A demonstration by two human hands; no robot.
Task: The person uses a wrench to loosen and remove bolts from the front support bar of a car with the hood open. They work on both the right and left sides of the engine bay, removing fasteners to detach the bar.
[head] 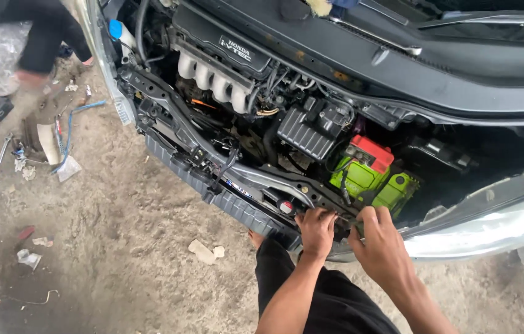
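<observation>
At front edge of engine bay: L hand (316,230) + R hand (381,247) fingers curled, gripping black radiator support bar (274,179) by green battery (370,179). Risk: fingers nicked on sharp metal, small fastener dropped into bay.

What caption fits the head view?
Both hands, left hand and right hand, on the front crossmember beside the green battery.

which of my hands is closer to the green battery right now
Right. Your right hand sits on the front crossmember just below the green battery, nearly touching its corner. Your left hand grips the same bar farther along, away from it.
</observation>
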